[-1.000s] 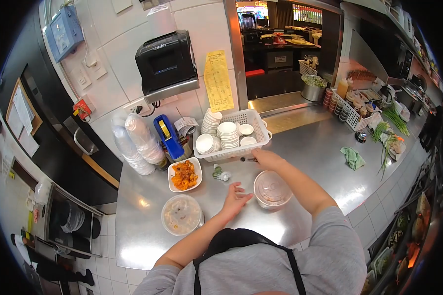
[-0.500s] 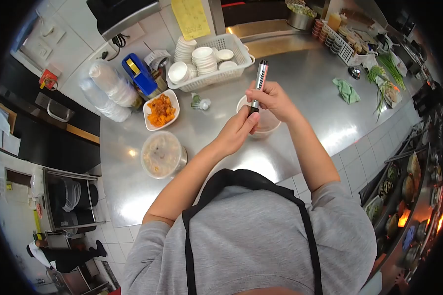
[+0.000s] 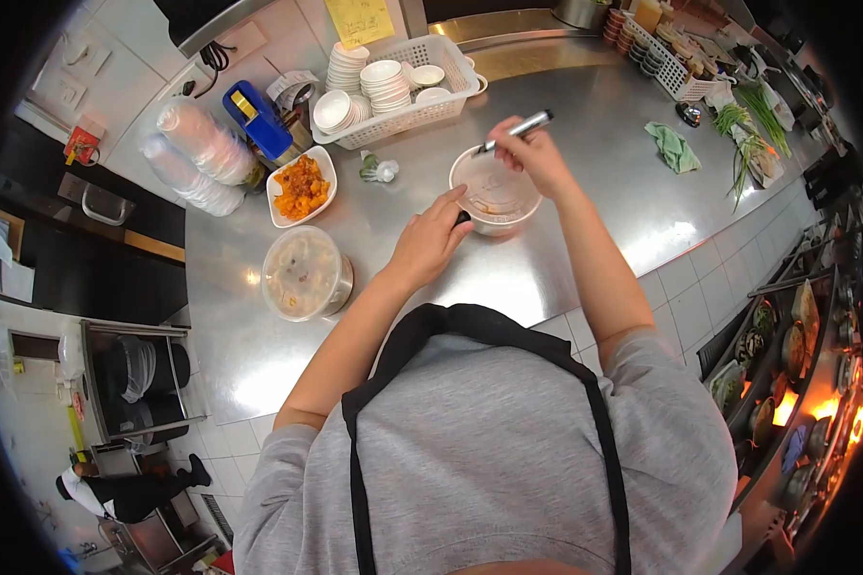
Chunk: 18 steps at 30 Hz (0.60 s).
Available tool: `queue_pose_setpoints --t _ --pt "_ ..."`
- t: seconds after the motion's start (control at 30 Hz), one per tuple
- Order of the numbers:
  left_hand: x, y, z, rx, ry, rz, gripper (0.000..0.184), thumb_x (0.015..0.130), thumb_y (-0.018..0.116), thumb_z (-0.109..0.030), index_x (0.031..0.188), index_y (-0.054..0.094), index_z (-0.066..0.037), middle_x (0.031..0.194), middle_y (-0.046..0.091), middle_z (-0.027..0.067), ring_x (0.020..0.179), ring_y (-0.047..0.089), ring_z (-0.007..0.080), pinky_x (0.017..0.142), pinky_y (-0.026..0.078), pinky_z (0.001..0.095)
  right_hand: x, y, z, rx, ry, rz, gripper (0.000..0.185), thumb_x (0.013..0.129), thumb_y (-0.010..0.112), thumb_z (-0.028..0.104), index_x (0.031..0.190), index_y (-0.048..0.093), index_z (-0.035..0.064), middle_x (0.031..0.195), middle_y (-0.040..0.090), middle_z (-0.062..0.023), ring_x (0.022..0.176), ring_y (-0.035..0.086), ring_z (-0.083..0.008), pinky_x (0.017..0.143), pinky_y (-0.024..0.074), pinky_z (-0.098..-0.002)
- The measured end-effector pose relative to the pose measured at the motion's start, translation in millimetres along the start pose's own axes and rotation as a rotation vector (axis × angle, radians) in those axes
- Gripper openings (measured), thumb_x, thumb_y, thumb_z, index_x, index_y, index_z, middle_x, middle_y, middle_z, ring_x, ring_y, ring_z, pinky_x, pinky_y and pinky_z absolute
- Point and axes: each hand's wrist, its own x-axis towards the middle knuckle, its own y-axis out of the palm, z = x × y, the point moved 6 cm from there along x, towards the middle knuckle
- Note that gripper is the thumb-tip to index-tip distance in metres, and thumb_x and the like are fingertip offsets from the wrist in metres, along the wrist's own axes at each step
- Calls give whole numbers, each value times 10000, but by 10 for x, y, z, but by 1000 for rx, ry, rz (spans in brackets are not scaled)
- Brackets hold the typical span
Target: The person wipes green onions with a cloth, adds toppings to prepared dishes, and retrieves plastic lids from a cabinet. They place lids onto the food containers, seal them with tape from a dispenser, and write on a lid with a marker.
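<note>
My right hand [image 3: 535,159] grips a silver marker pen [image 3: 529,125]. The pen slants over a round plastic tub [image 3: 497,226], with its uncapped tip at the translucent lid [image 3: 489,187]; contact is hard to tell. At the tub's left edge, my left hand [image 3: 426,241] holds the black marker cap [image 3: 463,218] and rests its fingertips against the lid. To the left stand another lidded tub of food [image 3: 305,273] and a white bowl [image 3: 329,192] of orange food pieces [image 3: 301,188].
A white basket [image 3: 393,125] of small bowls stands at the back, near a blue tape dispenser [image 3: 256,120] and wrapped plastic cups [image 3: 201,144]. A green cloth [image 3: 674,148] and green onions [image 3: 762,120] lie on the right. Flames [image 3: 825,409] burn at the far right; a person [image 3: 115,494] stands lower left.
The marker has come apart from its cap. My right hand has tilted the pen down over the lid, while my left hand has moved down onto the tub's edge with the cap.
</note>
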Motion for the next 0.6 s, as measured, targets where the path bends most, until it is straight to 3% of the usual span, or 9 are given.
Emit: queue_pose_setpoints --t 0.07,0.17,0.27,0.6 --pt "-42 134 43 216 -30 129 259 863 459 -272 872 468 -13 1324 353 75 900 547 299 745 428 413 18 89 -158 -105 -23 74 210 807 591 272 756 556 71 595 486 29 508 422 -37 432 328 -180" --pt "-102 204 76 235 -149 247 238 860 467 -247 866 450 -10 1362 295 45 866 550 319 730 442 399 -2 43 -281 -231 53 42 253 780 611 295 748 565 48 628 521 10 532 470 -63 475 394 -216" --pt "-117 241 111 248 -98 177 245 857 474 -255 808 435 -18 1368 275 35 788 574 307 683 454 402 -2 50 -275 -324 -34 -5 287 779 611 307 768 576 22 654 558 -22 555 510 -81 494 421 -236" --pt "-123 256 107 216 -121 196 253 858 478 -256 798 444 -13 1365 272 35 772 580 294 662 464 390 8 64 -353 -398 4 36 320 776 614 324 766 575 6 633 570 -48 573 549 -102 512 442 -258"
